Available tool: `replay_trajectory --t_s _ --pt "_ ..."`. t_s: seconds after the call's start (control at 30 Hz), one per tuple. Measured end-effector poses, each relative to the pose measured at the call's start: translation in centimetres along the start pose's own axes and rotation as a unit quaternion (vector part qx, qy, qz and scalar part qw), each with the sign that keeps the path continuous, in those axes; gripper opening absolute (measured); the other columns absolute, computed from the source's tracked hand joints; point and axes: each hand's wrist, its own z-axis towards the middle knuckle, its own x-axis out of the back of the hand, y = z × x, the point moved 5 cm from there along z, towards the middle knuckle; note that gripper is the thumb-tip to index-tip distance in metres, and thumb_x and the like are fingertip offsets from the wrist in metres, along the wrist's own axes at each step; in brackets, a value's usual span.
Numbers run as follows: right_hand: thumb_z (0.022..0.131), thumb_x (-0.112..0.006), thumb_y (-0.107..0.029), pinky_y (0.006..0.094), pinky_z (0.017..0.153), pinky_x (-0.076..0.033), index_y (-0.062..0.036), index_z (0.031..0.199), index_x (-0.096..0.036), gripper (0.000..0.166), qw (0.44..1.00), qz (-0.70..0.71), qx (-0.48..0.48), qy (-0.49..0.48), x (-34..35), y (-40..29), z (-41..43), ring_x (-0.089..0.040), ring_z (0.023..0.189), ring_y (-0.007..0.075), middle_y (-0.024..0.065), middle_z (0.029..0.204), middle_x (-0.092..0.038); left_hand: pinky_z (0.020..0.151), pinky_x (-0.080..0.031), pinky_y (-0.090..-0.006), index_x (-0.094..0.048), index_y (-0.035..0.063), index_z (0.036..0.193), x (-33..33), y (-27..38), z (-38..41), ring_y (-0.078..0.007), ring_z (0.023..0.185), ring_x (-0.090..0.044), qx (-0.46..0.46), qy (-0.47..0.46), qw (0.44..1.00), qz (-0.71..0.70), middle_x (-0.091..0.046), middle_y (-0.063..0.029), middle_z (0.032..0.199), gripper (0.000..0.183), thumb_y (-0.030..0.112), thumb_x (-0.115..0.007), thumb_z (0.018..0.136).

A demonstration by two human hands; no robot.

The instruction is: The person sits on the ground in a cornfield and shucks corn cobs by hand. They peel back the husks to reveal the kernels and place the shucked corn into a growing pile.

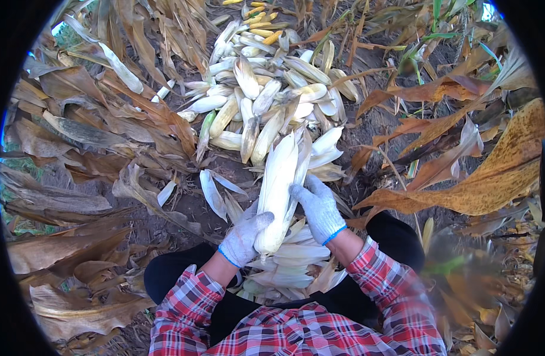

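Note:
A corn ear in pale husk (277, 191) is held between my two gloved hands, its tip pointing away from me. My left hand (245, 235) grips the lower end, with the thumb across the husk. The right hand (319, 207) pinches a husk leaf (302, 153) along the ear's right side; this leaf stands partly apart from the rest. Both gloves are whitish knit with blue cuffs. Just beyond the ear's tip lies a heap of unhusked corn ears (259, 93). Loose pale husks (294, 264) cover the ground between my legs.
Several bare yellow cobs (261, 26) lie at the far end of the heap. Dry corn leaves (77, 133) crowd the left side. On the right, a broad brown leaf (472, 182) reaches close to my right knee (395, 240). A few torn husks (212, 193) rest on the soil.

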Motion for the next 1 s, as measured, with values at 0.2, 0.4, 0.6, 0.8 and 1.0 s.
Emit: replay_trajectory --t_s 0.2,0.4,0.6,0.8,1.0 --pt "0.094 -0.054 -0.009 0.0294 0.093 -0.044 0.0070 0.125 -0.053 0.036 0.997 0.045 0.064 0.015 -1.3 -2.5 -0.8 -0.057 0.104 0.0160 0.0118 0.115 -0.062 0.100 -0.047 -0.0479 -0.035 0.0051 0.144 1.5 0.4 -0.1 -0.0311 0.117 -0.057 0.003 0.049 0.980 -0.192 -0.053 -0.0171 0.132 0.059 0.033 -0.052 0.096" --pt "0.095 -0.059 -0.021 0.0298 0.098 -0.042 0.0073 0.129 -0.050 0.045 0.993 -0.023 -0.042 -0.112 -4.2 -0.3 -3.5 -0.056 0.113 0.0196 0.0162 0.123 -0.061 0.089 -0.051 -0.0404 -0.049 0.0036 0.130 11.0 -1.3 2.3 -0.0265 0.104 -0.060 -0.044 0.231 0.956 -0.174 -0.060 -0.0150 0.115 0.051 0.030 -0.062 0.088" --pt "0.088 -0.057 -0.017 0.0513 0.067 -0.048 -0.0068 0.099 -0.054 0.015 0.833 -0.398 0.261 -0.283 -9.0 0.4 -9.5 -0.062 0.075 0.0398 0.0179 0.077 -0.059 0.069 -0.053 -0.0347 -0.058 -0.0060 0.114 9.9 -0.2 2.2 -0.0239 0.075 -0.065 -0.132 0.369 0.920 0.020 -0.065 -0.0103 0.092 0.044 0.023 -0.067 0.082" --pt "0.086 -0.056 -0.014 0.0413 0.053 -0.049 -0.0082 0.089 -0.051 0.009 0.797 -0.354 0.388 -0.298 -9.9 -4.2 -15.5 -0.062 0.061 0.0287 0.0111 0.069 -0.058 0.069 -0.052 -0.0341 -0.057 -0.0041 0.117 18.0 3.7 0.7 -0.0208 0.076 -0.064 -0.221 0.466 0.855 0.051 -0.064 -0.0086 0.094 0.041 0.018 -0.067 0.084" --pt "0.079 -0.069 -0.047 0.0457 0.078 -0.049 -0.0013 0.111 -0.060 0.056 0.616 -0.706 0.222 -0.268 -4.0 0.3 -6.9 -0.064 0.093 0.0331 0.0198 0.095 -0.064 0.063 -0.050 -0.0301 -0.057 0.0016 0.112 10.5 3.3 1.6 -0.0147 0.072 -0.061 -0.216 0.345 0.905 0.126 -0.061 -0.0057 0.087 0.039 0.037 -0.053 0.097"
